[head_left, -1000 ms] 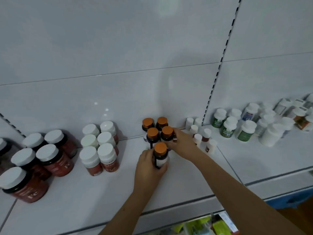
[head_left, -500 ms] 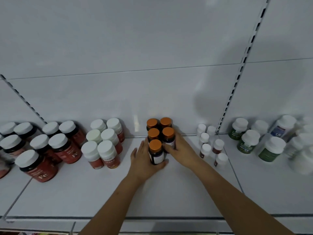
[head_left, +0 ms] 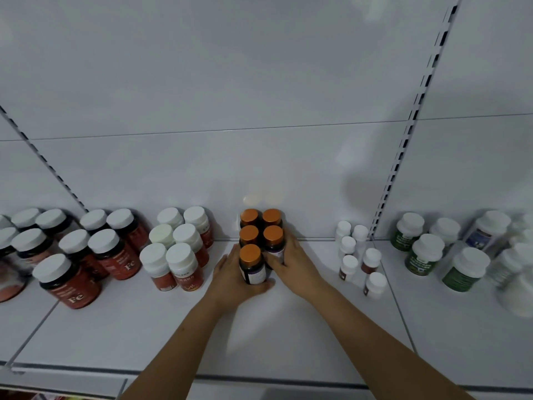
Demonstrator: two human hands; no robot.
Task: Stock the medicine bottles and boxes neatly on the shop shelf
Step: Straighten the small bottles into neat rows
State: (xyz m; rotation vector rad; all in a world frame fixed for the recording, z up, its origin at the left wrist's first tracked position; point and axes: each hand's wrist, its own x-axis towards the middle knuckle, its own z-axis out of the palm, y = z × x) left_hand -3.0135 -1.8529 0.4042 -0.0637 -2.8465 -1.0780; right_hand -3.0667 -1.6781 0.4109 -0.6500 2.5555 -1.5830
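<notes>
Several dark bottles with orange caps [head_left: 261, 226] stand in two rows against the back panel of the white shelf [head_left: 178, 321]. The front bottle [head_left: 251, 265] stands alone at the left row's end. My left hand [head_left: 230, 280] wraps around this front bottle from the left and below. My right hand [head_left: 291, 265] presses against the right side of the second-row bottle [head_left: 273, 241], fingers on its label.
Left of the group stand white-capped red bottles [head_left: 176, 255] and larger dark red jars [head_left: 69, 281]. To the right are small white bottles [head_left: 357, 255] and green-labelled bottles [head_left: 424, 255]. A slotted upright [head_left: 403, 145] runs up the back panel.
The view has shifted so the shelf sits more centred. Both hands stay on the orange-capped group, with the front bottle drawn in closer to the row behind.
</notes>
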